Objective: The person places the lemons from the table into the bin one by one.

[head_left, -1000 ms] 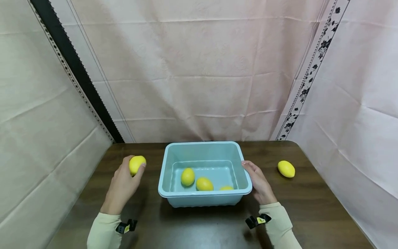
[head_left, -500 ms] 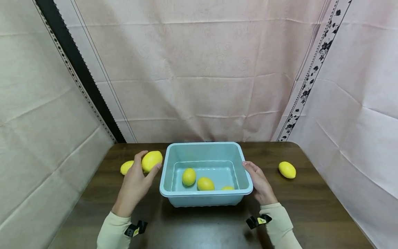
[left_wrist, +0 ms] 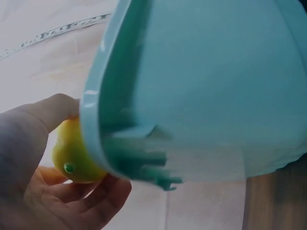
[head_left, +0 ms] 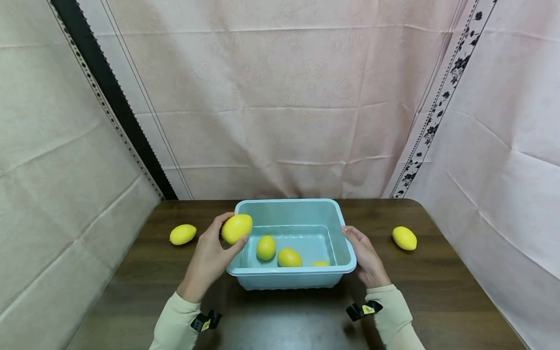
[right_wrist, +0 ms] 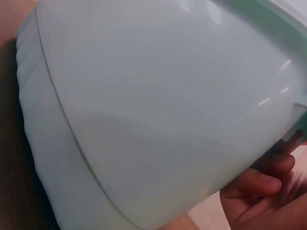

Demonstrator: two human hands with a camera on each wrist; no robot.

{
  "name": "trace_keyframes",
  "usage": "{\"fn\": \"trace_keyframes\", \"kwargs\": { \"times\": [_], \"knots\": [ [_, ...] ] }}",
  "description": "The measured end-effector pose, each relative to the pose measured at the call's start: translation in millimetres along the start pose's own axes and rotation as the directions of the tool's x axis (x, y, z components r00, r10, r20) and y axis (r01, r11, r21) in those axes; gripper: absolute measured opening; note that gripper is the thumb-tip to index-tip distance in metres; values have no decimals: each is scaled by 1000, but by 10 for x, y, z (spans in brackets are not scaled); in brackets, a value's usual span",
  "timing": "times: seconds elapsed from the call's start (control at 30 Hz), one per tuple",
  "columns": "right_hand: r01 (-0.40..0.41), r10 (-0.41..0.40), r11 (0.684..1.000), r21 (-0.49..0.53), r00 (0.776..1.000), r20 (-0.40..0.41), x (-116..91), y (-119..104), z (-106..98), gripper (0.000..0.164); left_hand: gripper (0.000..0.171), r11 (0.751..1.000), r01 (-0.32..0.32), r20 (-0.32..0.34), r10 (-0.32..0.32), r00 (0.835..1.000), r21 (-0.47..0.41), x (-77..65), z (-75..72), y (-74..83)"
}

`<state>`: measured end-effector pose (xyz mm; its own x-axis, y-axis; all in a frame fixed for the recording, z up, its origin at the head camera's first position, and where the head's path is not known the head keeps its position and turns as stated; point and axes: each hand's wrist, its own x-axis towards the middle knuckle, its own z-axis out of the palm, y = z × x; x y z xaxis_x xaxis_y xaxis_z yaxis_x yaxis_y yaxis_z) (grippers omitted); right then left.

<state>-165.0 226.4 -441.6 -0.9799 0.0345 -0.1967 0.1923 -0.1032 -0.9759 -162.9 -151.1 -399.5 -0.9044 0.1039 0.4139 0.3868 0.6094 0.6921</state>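
A yellow lemon (head_left: pixel 236 229) is pinched between the thumb and fingers of my left hand (head_left: pixel 211 260), over the left rim of a light blue plastic basin (head_left: pixel 288 282). In the left wrist view this lemon (left_wrist: pixel 74 153) shows its small green tip, partly behind the basin's rim (left_wrist: pixel 93 110). Inside the basin lie a lemon (head_left: pixel 265 248), a second lemon (head_left: pixel 289 258) and a third lemon (head_left: pixel 321 263), mostly hidden by the front wall. My right hand (head_left: pixel 366 257) grips the basin's right rim, its curled fingers (right_wrist: pixel 259 183) showing beneath the edge in the right wrist view.
The basin stands on a dark brown wooden table (head_left: pixel 288 321). One lemon (head_left: pixel 183 234) lies on the table at the left and another lemon (head_left: pixel 404 238) at the right. Pale cloth (head_left: pixel 280 97) hangs behind the table and along both sides.
My left hand has carried its lemon rightward from the table's left side to above the basin's left rim, uncovering another lemon on the table. The right hand has kept its hold on the basin.
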Motion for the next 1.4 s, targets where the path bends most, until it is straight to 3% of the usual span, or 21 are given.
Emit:
{"fn": "trace_keyframes", "kwargs": {
  "times": [0.27,0.67,1.0,1.4],
  "knots": [
    [5,-5,1000,2,1000,-10,16,-18,1,44,70,996,-48,2,48,999,79,15,152,0],
    [23,-23,1000,-10,1000,1,35,-19,9,41,67,963,-164,14,165,986,211,31,247,46],
    [10,-10,999,-42,1000,-4,32,24,-2,48,67,969,-139,16,138,990,206,-5,311,13],
    [23,-23,999,-23,1000,-4,43,43,-7,45,66,980,-120,45,114,992,157,-24,306,-17]
  ]
}}
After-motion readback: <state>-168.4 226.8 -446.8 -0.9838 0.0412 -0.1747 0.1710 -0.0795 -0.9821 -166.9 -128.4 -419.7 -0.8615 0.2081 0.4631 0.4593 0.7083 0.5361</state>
